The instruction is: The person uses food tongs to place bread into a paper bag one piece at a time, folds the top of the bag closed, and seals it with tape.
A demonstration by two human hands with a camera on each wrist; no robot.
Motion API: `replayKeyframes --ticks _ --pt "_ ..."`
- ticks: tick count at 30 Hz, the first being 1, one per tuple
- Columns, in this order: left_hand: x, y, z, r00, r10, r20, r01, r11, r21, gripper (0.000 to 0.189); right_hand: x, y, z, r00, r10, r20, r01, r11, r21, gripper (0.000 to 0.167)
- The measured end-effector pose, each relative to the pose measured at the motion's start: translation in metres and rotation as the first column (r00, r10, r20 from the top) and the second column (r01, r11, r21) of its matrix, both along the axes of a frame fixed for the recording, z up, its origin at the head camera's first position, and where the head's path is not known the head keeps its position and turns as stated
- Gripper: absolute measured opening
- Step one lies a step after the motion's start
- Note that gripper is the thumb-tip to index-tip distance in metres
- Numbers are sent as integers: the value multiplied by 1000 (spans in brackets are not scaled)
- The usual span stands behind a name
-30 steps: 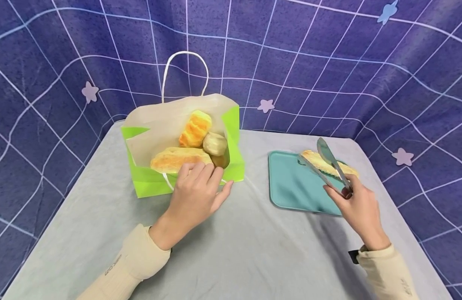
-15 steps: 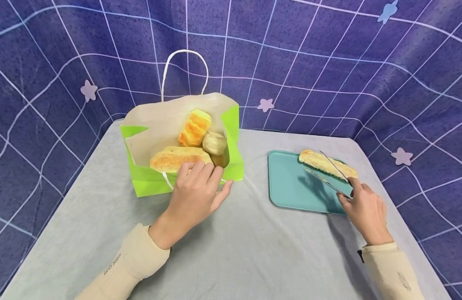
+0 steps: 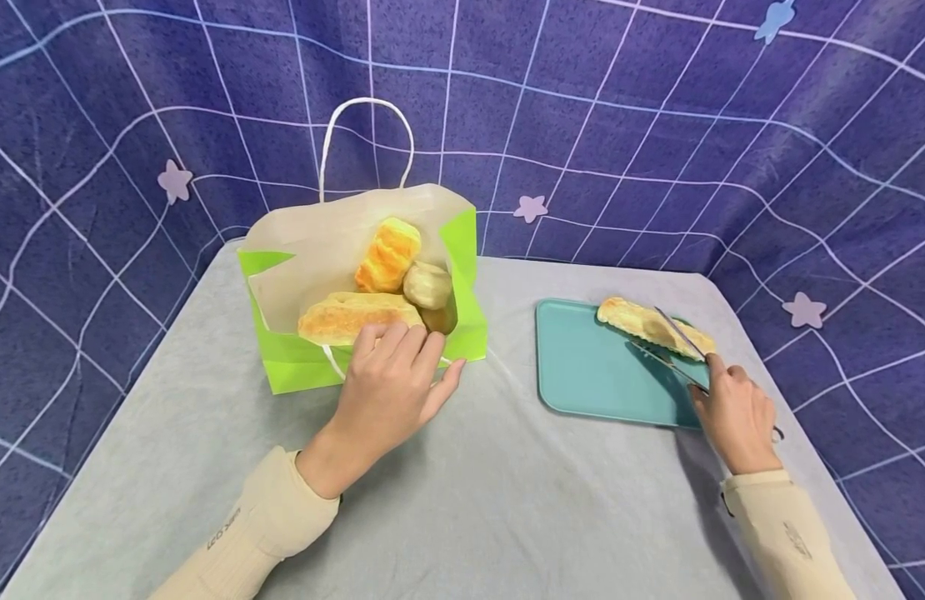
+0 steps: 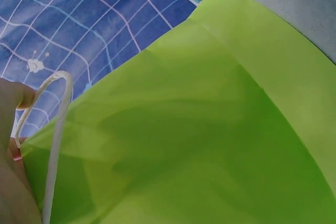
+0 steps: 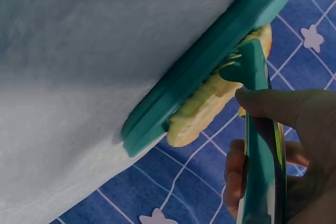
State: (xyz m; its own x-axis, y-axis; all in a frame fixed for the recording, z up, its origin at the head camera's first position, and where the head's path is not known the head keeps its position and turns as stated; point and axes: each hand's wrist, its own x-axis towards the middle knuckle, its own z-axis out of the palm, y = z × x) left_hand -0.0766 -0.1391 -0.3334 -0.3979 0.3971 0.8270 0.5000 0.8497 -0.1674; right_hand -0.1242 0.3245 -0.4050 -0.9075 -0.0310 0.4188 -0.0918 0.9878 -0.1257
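My left hand (image 3: 383, 392) grips the near rim of an open green paper bag (image 3: 293, 367), fingers curled over the edge. In the left wrist view the bag's green side (image 4: 184, 129) fills most of the picture, and a white cord handle (image 4: 59, 114) passes by the fingers. My right hand (image 3: 736, 417) holds a pair of tongs (image 5: 257, 77), their arms spread apart. One arm lies over a long bread loaf (image 3: 623, 315), the other on its near side. That loaf (image 5: 202, 111) lies along the far right of a teal tray (image 3: 582, 367).
Inside the bag are a long loaf (image 3: 350, 318), an orange-brown bread (image 3: 389, 257) and a round pale bun (image 3: 427, 286), with another brown piece partly hidden below. A grey cloth (image 3: 507, 483) covers the table. A blue gridded curtain (image 3: 582, 125) hangs behind and at both sides.
My right hand has shifted right and turned, bringing the tongs from above the tray down around the loaf at its right. The left hand keeps its grip on the bag.
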Motion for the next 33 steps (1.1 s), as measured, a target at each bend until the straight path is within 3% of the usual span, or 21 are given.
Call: replayKeyframes --ticks 11,21,29,33 --pt "0 0 0 1000 0 -11 0 1000 11 29 -12 9 -2 997 -33 64 34 999 -5 30" --pt "1 -1 -1 1000 4 -2 -4 1000 -11 29 -7 5 -2 992 -33 121 32 999 13 25" --pt "1 -1 -2 1000 2 5 -2 1000 -11 29 -4 5 -7 999 10 46 -11 1000 4 9" --pt "1 -1 -2 1000 4 -3 -4 1000 -8 29 -2 4 -7 1000 20 -6 -20 1000 -5 13"
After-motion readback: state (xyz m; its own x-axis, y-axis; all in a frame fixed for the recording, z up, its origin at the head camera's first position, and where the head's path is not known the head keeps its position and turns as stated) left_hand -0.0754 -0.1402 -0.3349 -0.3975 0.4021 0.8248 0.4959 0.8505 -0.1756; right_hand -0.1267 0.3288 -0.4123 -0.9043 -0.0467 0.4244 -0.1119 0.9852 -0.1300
